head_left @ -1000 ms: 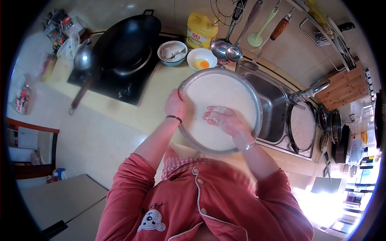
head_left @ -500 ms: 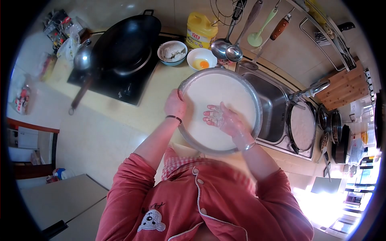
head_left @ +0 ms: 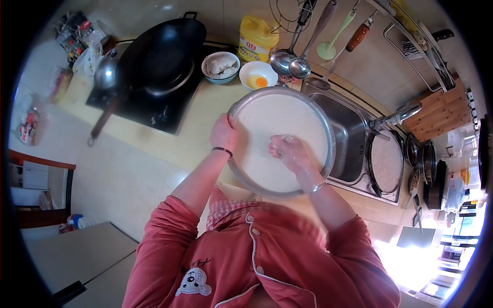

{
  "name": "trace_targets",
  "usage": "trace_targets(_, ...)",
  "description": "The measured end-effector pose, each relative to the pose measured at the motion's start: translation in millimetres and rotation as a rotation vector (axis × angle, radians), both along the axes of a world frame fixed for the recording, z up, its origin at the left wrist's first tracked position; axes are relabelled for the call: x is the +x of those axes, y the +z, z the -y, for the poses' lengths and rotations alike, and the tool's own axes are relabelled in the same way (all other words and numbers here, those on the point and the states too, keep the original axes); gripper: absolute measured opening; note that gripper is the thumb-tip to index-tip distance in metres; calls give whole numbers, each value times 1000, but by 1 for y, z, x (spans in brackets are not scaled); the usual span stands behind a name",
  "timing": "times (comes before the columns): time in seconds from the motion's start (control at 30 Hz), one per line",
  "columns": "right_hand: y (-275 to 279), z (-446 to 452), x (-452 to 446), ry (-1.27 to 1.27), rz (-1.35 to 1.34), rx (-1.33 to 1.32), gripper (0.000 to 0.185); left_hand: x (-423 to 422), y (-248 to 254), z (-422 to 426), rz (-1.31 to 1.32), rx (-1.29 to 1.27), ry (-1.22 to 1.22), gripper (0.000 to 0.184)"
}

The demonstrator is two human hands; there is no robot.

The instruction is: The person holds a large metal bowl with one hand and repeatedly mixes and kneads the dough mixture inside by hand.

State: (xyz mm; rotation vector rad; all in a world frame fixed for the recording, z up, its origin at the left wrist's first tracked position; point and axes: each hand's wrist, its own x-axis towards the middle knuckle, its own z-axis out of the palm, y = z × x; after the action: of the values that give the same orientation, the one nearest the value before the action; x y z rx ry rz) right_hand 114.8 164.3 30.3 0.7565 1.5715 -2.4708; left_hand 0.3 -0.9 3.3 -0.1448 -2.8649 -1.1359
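Head view: the left hand (head_left: pixel 224 132) has its grip clasped on the left rim of a round metal basin (head_left: pixel 317 106), which sits at the bench (head_left: pixel 154 149) just left of the sink (head_left: pixel 354 133). Inside the basin is a smooth white mass (head_left: pixel 277 115), and over it the right hand (head_left: pixel 292 154) has its grip drawn narrow, fingers folded toward the palm and smeared with white; I cannot tell whether anything is held within. Behind the basin, near its far rim, stand a white bowl (head_left: pixel 267 72) with a raw egg, a blue bowl (head_left: pixel 221 80) and a yellow jug (head_left: pixel 257 41). Farther left, a black wok (head_left: pixel 159 54) rests on the cooktop (head_left: pixel 164 115).
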Motion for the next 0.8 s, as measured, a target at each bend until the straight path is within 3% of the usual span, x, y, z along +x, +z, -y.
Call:
trace_targets(0.23,0,-11,1,26,53,92,31,0,0,0,8,28,-8,23)
trace_targets(0.4,-4,-12,0,38,-32,-459,54,1,1,0,-1,32,-2,24)
trace_targets(0.5,6,-8,4,77,-104,-506,58,0,-1,0,-5,16,2,24)
trace_targets(0.8,5,-8,7,53,-137,-584,37,1,2,-1,6,23,0,24)
